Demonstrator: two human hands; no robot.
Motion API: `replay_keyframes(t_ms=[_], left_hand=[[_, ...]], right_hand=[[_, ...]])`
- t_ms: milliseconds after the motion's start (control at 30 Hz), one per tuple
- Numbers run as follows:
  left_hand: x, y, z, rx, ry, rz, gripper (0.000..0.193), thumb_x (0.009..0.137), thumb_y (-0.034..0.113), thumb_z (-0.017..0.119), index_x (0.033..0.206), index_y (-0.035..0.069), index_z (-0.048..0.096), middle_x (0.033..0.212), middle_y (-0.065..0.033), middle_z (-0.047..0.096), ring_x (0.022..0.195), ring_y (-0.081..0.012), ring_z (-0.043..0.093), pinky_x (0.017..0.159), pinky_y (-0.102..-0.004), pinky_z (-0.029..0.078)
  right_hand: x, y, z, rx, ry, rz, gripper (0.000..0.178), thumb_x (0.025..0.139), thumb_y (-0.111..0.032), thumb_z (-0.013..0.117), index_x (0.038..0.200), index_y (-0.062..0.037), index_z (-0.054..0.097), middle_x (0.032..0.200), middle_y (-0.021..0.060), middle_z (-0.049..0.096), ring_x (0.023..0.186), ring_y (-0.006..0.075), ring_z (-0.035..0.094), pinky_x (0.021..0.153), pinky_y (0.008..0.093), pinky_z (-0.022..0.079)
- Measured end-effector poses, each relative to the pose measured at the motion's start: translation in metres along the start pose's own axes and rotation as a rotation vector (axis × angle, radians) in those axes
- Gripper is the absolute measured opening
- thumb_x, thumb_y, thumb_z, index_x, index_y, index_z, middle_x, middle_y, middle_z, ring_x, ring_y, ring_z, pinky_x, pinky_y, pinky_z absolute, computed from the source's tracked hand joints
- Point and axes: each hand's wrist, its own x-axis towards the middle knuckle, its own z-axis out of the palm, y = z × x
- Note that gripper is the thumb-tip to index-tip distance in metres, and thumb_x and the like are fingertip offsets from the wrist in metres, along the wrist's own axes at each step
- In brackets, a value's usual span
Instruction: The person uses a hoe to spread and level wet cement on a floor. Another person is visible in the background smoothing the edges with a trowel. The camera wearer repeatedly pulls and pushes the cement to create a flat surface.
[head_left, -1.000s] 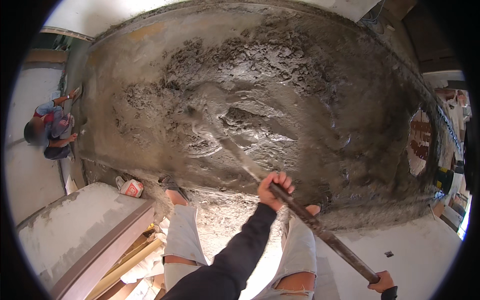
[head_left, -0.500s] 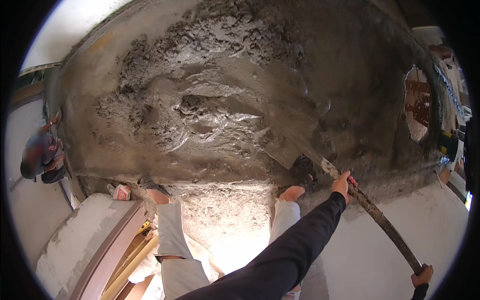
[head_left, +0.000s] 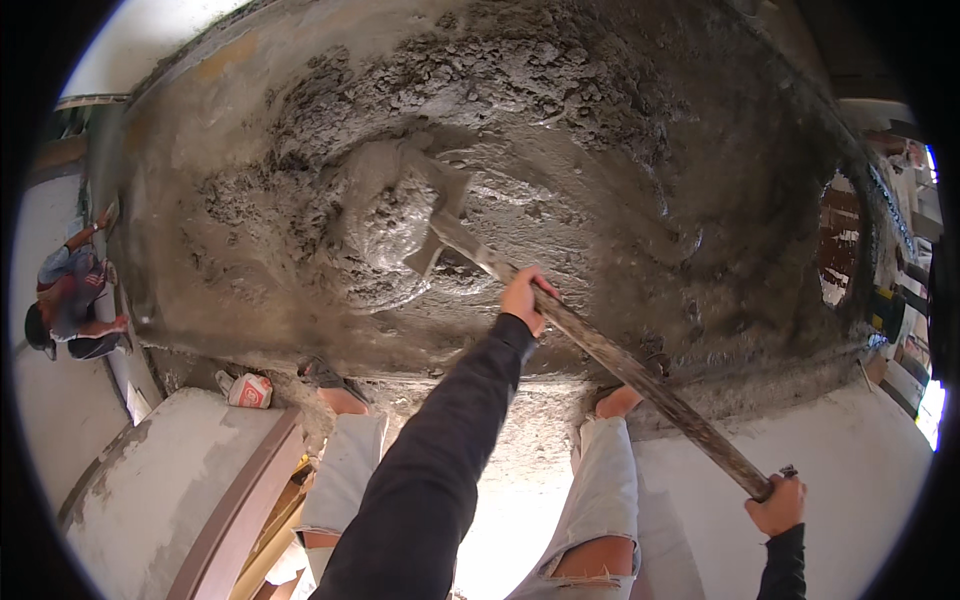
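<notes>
A long-handled shovel [head_left: 640, 378] slants from the lower right up into grey wet mortar [head_left: 385, 225]. My left hand [head_left: 525, 300] is wrapped round the forward part of its shaft, not far from the blade. At the rear end of the shaft, on the right, my right hand [head_left: 778, 505] is closed round it. The blade is partly covered by a smooth lump of mortar, so its front edge is hidden. Rougher, crumbly mortar lies heaped beyond it.
Another person [head_left: 75, 295] crouches at the far left. A red and white bag [head_left: 247, 390] lies beside my left foot. A brown door frame piece [head_left: 235, 505] stands lower left. A ragged opening [head_left: 839, 240] shows at the right.
The shovel blade has moved left and into the middle of the mortar, where a lump now gathers. My left hand has gone left and up with the shaft; my right hand has moved up and left.
</notes>
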Motion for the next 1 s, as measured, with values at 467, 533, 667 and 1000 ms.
replay_keyframes(t_ms=[467,533,667,1000], left_hand=[[-0.044,0.193,-0.105,0.290,0.319,0.246,0.021,0.078,0.013,0.051,0.060,0.004,0.048,0.056,-0.0072,0.048,0.053,-0.0197,0.049,0.052,-0.0357,0.042],[-0.057,0.220,-0.139,0.404,0.368,0.280,0.022,0.079,0.014,0.053,0.061,0.003,0.048,0.059,-0.0078,0.050,0.055,-0.0207,0.048,0.056,-0.0355,0.041],[-0.099,0.261,-0.162,0.474,0.492,0.371,0.021,0.081,0.011,0.056,0.063,0.002,0.049,0.066,-0.0084,0.054,0.059,-0.0184,0.047,0.060,-0.0343,0.039],[-0.153,0.342,-0.145,1.053,0.929,0.763,0.062,0.062,0.018,0.073,0.100,-0.015,0.036,0.099,-0.0249,0.050,0.083,-0.0262,0.054,0.077,-0.0351,0.044]], right_hand=[[-0.044,-0.192,0.090,0.323,-0.162,-0.170,0.032,0.054,-0.033,0.064,0.061,-0.0026,0.063,0.051,0.0179,0.055,0.053,0.0367,0.058,0.056,0.0426,0.049],[-0.045,-0.203,0.097,0.377,-0.241,-0.233,0.034,0.054,-0.036,0.065,0.062,-0.0028,0.064,0.052,0.0174,0.055,0.053,0.0367,0.058,0.056,0.0421,0.049],[-0.036,-0.229,0.109,0.456,-0.375,-0.424,0.041,0.053,-0.041,0.067,0.068,-0.0023,0.066,0.053,0.0171,0.056,0.054,0.0357,0.058,0.057,0.0414,0.050],[-0.029,-0.285,0.070,1.215,-1.704,-0.485,0.015,0.078,-0.011,0.057,0.077,0.0040,0.055,0.057,0.0059,0.055,0.049,0.0150,0.053,0.048,0.0281,0.042]])
